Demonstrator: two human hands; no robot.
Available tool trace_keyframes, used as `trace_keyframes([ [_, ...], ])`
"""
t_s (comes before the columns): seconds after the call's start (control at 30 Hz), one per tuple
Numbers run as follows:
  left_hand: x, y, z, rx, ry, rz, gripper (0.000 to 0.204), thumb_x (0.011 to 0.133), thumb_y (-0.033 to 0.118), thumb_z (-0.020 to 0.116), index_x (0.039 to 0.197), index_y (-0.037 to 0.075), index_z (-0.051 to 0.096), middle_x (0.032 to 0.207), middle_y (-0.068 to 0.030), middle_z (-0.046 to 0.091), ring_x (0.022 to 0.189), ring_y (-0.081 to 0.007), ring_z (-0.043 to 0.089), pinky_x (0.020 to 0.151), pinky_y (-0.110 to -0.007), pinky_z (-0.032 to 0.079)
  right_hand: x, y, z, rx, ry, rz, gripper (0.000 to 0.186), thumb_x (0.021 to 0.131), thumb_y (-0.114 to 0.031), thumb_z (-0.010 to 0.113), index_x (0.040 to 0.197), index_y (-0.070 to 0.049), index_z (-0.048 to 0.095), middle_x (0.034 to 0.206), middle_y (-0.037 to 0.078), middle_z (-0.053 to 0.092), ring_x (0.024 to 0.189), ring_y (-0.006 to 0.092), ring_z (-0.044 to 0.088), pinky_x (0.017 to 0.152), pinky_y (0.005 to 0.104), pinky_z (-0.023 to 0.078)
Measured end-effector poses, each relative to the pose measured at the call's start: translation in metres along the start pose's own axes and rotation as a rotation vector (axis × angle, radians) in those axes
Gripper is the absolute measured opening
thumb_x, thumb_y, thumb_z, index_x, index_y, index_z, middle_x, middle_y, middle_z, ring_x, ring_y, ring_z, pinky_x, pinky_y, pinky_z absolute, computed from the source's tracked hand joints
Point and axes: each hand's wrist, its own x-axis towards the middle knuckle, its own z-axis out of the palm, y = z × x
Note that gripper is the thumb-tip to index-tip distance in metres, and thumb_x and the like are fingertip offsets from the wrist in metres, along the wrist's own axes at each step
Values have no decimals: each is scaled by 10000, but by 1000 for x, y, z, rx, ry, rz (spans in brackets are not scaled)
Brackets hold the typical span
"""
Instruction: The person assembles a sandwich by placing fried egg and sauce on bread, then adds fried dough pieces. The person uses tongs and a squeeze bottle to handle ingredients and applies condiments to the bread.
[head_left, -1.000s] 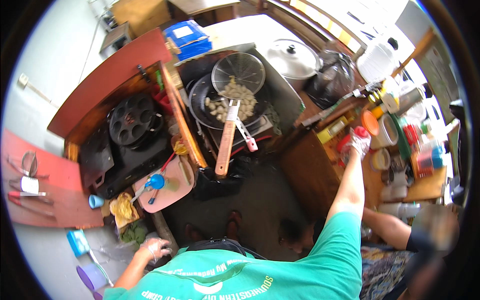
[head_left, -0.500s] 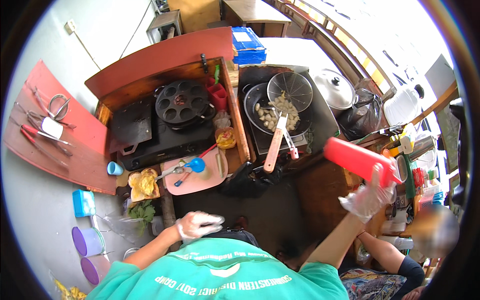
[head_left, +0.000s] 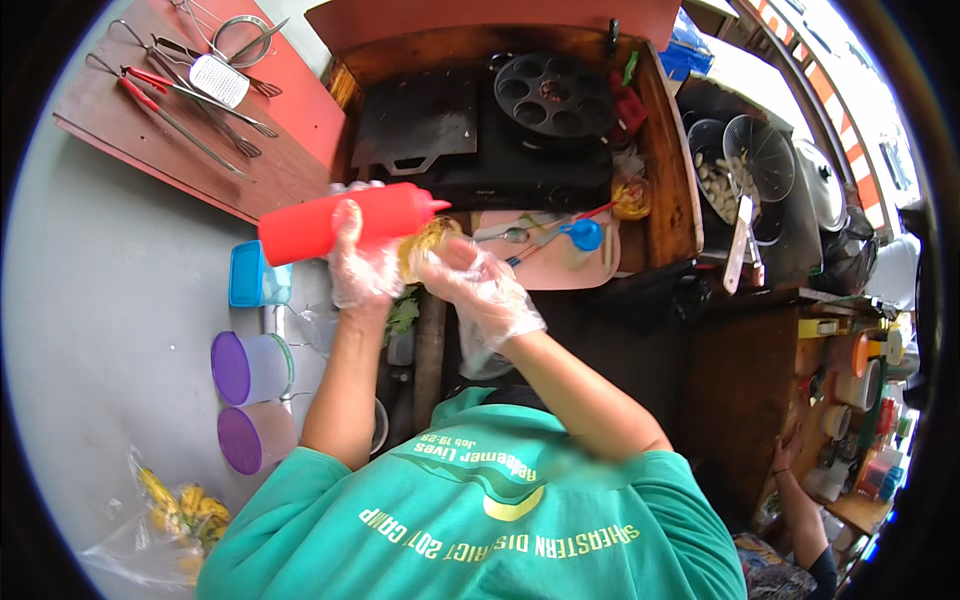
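My left hand (head_left: pixel 365 270), in a clear plastic glove, is wrapped round a red squeeze bottle (head_left: pixel 300 225). The bottle lies level in the air, its nozzle pointing right. Just below the nozzle is my right hand (head_left: pixel 485 290), also gloved, with its fingers loosely bent and apart and nothing visible in them. Between and behind the hands, a yellow-topped slice of bread (head_left: pixel 432 240) shows in part; the rest is hidden. To its right, a pink cutting board (head_left: pixel 560 275) bears a blue round scoop (head_left: pixel 583 235) and a metal spoon (head_left: pixel 512 235).
Beyond stand a black griddle plate (head_left: pixel 415 125) and a round-welled pan (head_left: pixel 555 95). At right, a wok (head_left: pixel 708 175) holds pale pieces under a wire skimmer (head_left: pixel 760 155). Tongs (head_left: pixel 175 115) hang on the left board. Purple-lidded tubs (head_left: pixel 232 368) line the wall. Another person's arm (head_left: pixel 800 510) shows lower right.
The red bottle has come from the right side across to the left and passed from my right hand into my left. Both hands have come together over the bread. The view has swung left.
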Motion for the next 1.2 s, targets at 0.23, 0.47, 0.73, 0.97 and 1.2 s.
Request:
trace_keyframes([
  [0.23,50,-39,-122,578,105,0,770,785,18,832,1442,64,434,1264,-91,590,1150,-202,594,1038,-446,501,-50,73,-106,-155,94,336,545,955,-267,733,1374,48,586,1296,161,668,1176,258,673,1047,380,525],
  [0.47,67,-91,-143,616,-29,-34,701,747,34,896,1342,37,526,1196,-87,645,1095,-194,635,1032,-406,510,-144,124,-214,-162,652,399,513,912,-257,769,1325,10,624,1119,98,729,996,178,710,871,308,558],
  [0.73,78,-109,-154,841,-151,-46,646,769,59,890,1307,32,534,1183,-88,662,1086,-197,643,1014,-409,515,-232,180,-254,-859,809,559,607,836,-418,799,1251,12,695,1134,166,754,1046,284,724,919,399,560],
  [0.97,84,-111,-156,1035,-175,-69,601,770,49,891,1273,27,561,1152,-79,676,1041,-192,652,980,-388,530,-287,204,-257,-1008,735,776,586,839,-451,789,1237,-27,710,1175,170,740,1107,329,706,973,409,546],
  [1.2,80,-122,-163,972,-220,-4,394,781,181,904,1046,33,653,960,-63,705,866,-208,673,828,-384,545,-328,234,-275,-844,761,887,610,845,-475,786,1255,-31,704,1205,174,731,1110,321,703,979,415,538],
])
